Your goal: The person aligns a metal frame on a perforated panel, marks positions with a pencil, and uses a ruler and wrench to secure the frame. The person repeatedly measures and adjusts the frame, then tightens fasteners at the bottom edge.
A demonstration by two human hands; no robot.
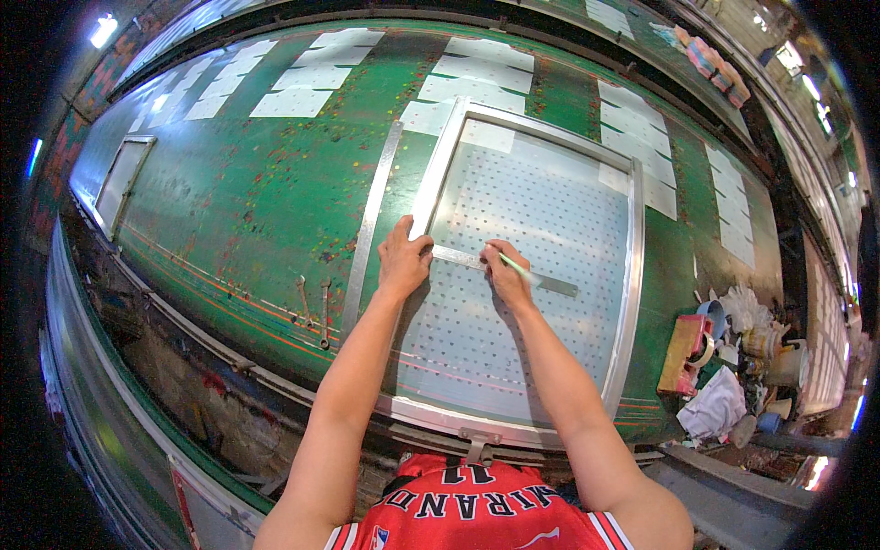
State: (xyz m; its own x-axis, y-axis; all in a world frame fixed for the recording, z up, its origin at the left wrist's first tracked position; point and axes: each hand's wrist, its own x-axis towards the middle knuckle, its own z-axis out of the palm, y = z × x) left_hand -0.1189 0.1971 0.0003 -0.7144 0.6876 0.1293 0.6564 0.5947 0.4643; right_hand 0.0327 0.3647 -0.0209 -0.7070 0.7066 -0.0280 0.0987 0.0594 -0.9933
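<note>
- the ruler [555,287] could swing: only its left end seems pinned, by the thumb of the left hand [401,261], while its right end lies free.
- if the pen [515,266] pushes sideways against that ruler, a line could come out crooked.
- too hard a press might dent or snag the mesh [550,215], which looks thin and taut.
- a forearm low over the mesh could smudge a fresh mark.
- the left hand lies over the left bar of the frame [633,257]; whether it grips or merely presses, i cannot tell.
- the right hand [507,281] is closed on the pen, near the ruler's middle.
- the frame lies flat along the near edge of the green bench [293,202], right of two wrenches [324,316].
- it is a silvery rectangle; its mesh is pale, see-through and covered in rows of small dark specks.
</note>
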